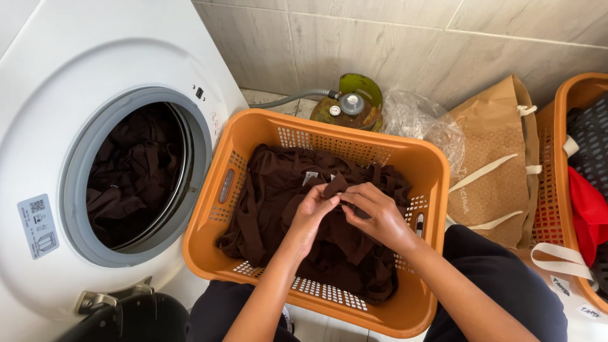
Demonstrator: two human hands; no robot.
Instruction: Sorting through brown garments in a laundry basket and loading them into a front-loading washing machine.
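An orange laundry basket [354, 144] sits on the floor in front of me, filled with dark brown garments [278, 183]. My left hand [308, 215] and my right hand [379, 212] meet over the middle of the basket, both pinching a fold of the brown cloth between fingers and thumbs. To the left stands a white front-loading washing machine [69, 69] with its round opening uncovered and more dark brown clothes [130, 177] inside the drum.
A green gas cylinder [351, 101] with a grey hose stands behind the basket by the tiled wall. A clear plastic bag [418, 120] and a brown paper bag [494, 164] lie to the right. A second orange basket [560, 114] holds red and dark clothes.
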